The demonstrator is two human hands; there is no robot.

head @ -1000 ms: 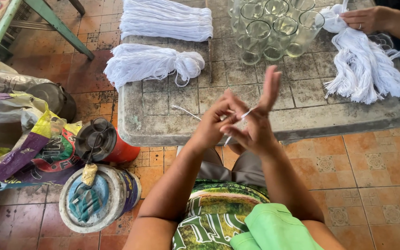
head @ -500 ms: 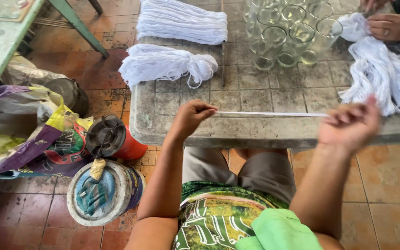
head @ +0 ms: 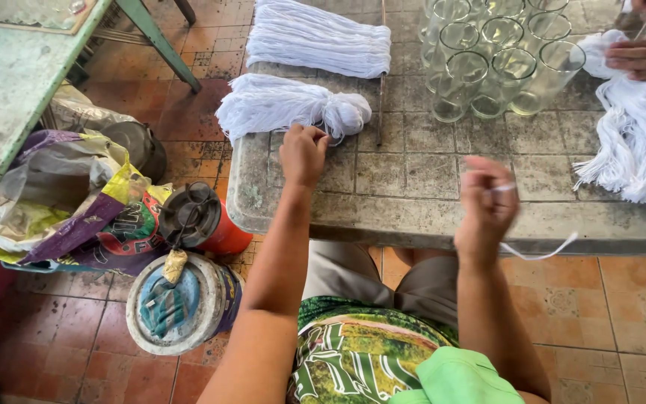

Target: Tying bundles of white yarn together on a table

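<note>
Trailing, seemingly, from pinched fingers (head: 496, 187): string (head: 543, 253)

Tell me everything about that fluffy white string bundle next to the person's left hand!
The tied bundle of white cotton strings lies flat on the grey tiled stone table, near its left edge. Many thin strands are gathered and knotted into a round lump at its right end, while the left end fans out loosely. The left hand reaches its knotted end, fingers curled against it.
</note>
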